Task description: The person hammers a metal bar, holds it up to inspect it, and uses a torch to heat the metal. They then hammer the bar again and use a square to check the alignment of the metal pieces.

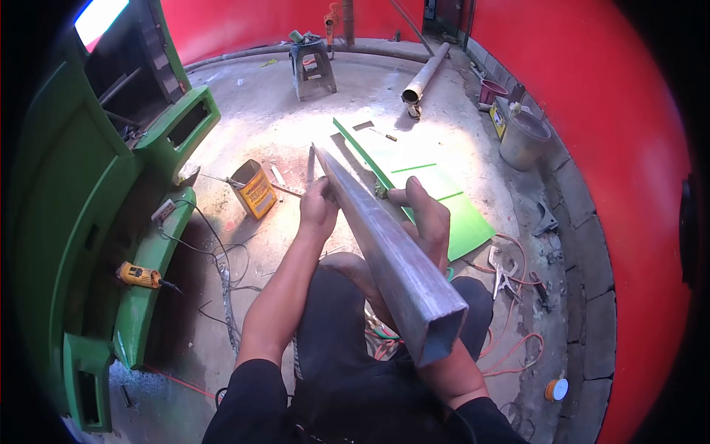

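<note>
Both hands are gripping the long grey square-section steel tube (373, 237), which is running from its open end near the lap out over the far floor. The left hand (319, 209) is clasping its left face and the right hand (423, 216) is wrapping its right face. It is looking stiff, fairly heavy and smooth, with a likely sharp cut end, so mid-length holds are suiting it. A yellow tin can (255, 191) is sitting to the left, a flat green sheet (451, 214) is lying under the tube's far part, and an orange cable (510, 348) is looping near right.

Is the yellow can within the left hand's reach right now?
Likely, once it lets go: the left hand grips the tube, and open floor lies before the can.
</note>
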Available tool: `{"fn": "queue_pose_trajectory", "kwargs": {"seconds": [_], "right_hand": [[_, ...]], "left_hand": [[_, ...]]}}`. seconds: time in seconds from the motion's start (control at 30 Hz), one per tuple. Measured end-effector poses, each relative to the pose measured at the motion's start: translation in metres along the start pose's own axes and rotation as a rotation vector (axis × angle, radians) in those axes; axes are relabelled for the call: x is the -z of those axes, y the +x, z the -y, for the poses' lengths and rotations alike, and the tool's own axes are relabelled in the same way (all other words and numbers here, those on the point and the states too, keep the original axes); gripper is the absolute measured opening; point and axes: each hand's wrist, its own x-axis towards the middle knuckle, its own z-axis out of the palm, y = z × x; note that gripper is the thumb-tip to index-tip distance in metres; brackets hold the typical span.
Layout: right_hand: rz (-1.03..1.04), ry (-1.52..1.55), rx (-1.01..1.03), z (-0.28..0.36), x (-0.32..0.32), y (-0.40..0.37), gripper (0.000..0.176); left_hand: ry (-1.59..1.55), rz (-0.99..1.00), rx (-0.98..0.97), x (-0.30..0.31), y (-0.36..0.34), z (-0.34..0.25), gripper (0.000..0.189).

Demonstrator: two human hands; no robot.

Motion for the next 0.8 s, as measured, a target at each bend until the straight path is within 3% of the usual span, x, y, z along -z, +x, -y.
{"fn": "queue_pose_trajectory", "kwargs": {"seconds": [0.1, 0.2, 0.23, 0.8], "right_hand": [[0.012, 0.100, -0.154, 0.004, -0.003, -0.002, 0.133], [-0.075, 0.292, -0.141, -0.010, -0.016, -0.013, 0.134], [-0.029, 0.143, -0.151, -0.002, -0.006, -0.006, 0.135], [-0.051, 0.130, -0.133, -0.011, -0.009, -0.018, 0.134]], "left_hand": [[0.032, -0.019, -0.024, -0.012, -0.007, -0.003, 0.033], [0.035, 0.030, -0.038, -0.001, 0.007, 0.006, 0.034], [-0.023, 0.069, -0.033, 0.005, 0.013, 0.010, 0.034], [-0.087, 0.136, 0.011, 0.002, 0.005, 0.003, 0.035]]}}
